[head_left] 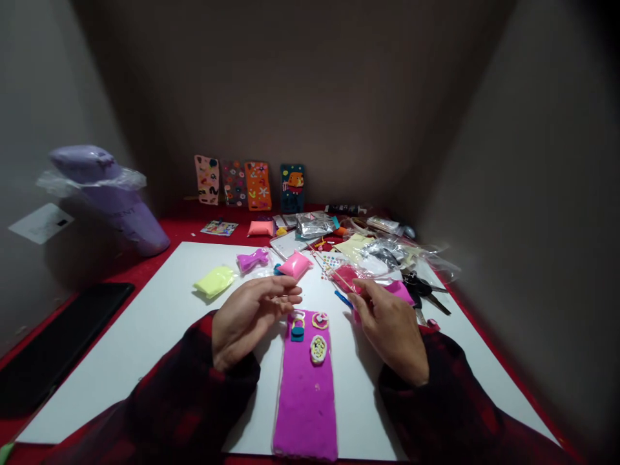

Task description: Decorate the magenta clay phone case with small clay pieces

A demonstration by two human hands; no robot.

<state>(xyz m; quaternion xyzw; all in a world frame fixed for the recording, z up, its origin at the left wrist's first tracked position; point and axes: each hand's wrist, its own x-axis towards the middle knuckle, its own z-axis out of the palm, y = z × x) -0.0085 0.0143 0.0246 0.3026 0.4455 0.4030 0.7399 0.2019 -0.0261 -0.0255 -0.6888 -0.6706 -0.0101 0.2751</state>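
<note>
A phone case covered in purple clay [305, 394] lies on the white board between my hands. At its far end sit small clay pieces: a teal and yellow one [297, 330], a round pink and white one [320, 320], and an oval white and yellow one [318, 349]. My left hand [256, 316] hovers by the case's upper left corner, fingers loosely curved and apart from the thumb, with nothing visible in it. Pinched in my right hand [387, 323] is a thin wooden stick [341, 279], pointing away to the upper left. A blue tool [343, 299] lies beside those fingers.
Clay packets in yellow [214, 281], purple [252, 259] and pink [295, 265] lie beyond my left hand. Keys [426, 290] and crumpled plastic wrappers [402, 255] crowd the right. Decorated phone cases [257, 186] lean on the back wall. A black slab [62, 342] lies left.
</note>
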